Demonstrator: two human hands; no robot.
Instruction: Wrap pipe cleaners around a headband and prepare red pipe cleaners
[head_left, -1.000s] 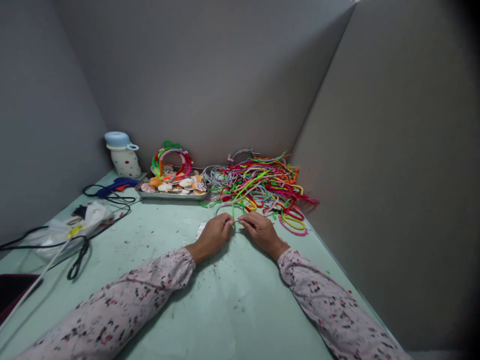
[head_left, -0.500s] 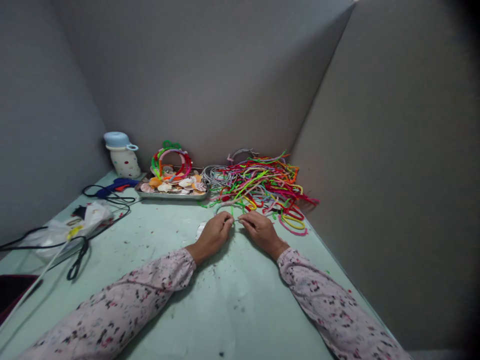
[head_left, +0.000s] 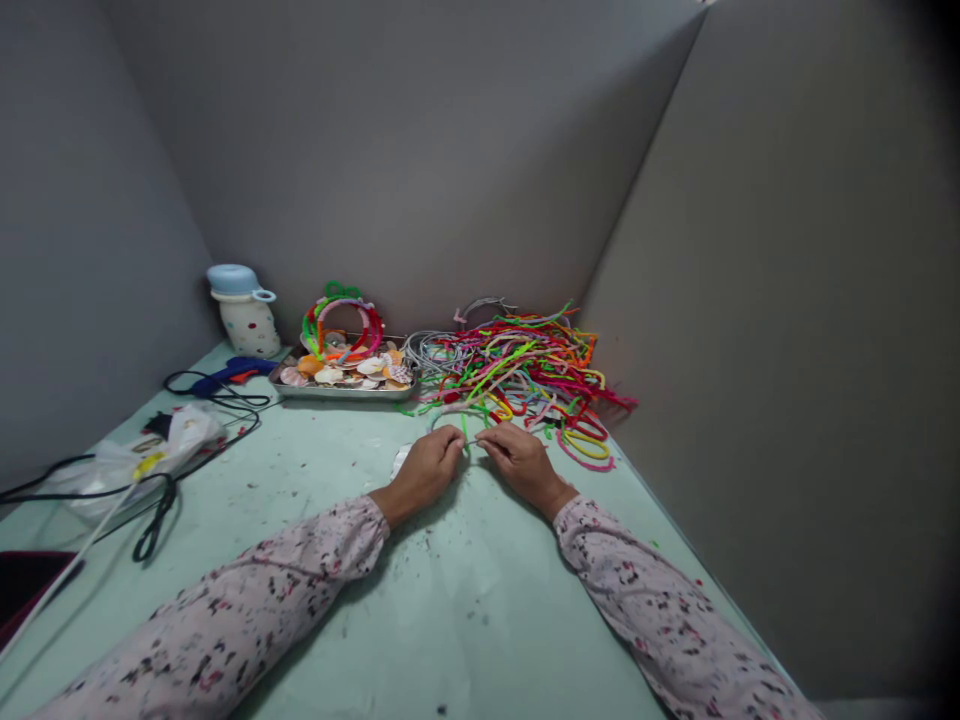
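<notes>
Close together over the middle of the table, both my hands pinch parts of a thin ring. My left hand point(head_left: 433, 465) grips the ring's end, where a green pipe cleaner point(head_left: 465, 428) stands up beside the fingertips. My right hand point(head_left: 519, 462) closes on the ring's other side, a small gap away from the left. The ring point(head_left: 450, 408) arcs just beyond my fingers and looks pale grey. Behind my hands lies a tangled heap of coloured pipe cleaners point(head_left: 525, 360). What lies inside each fist is hidden.
A metal tray point(head_left: 345, 393) of shells holds colourful wrapped rings point(head_left: 369, 325). Coiled grey wire point(head_left: 435, 352) lies beside it. Further left are a bottle point(head_left: 249, 322), a blue glue gun point(head_left: 225, 375), black cables point(head_left: 169, 500) and a plastic bag point(head_left: 187, 435). Grey walls enclose the table point(head_left: 480, 620).
My left hand has shifted very slightly downward, and the green pipe cleaner by its fingertips has moved a little. My right hand is almost unchanged.
</notes>
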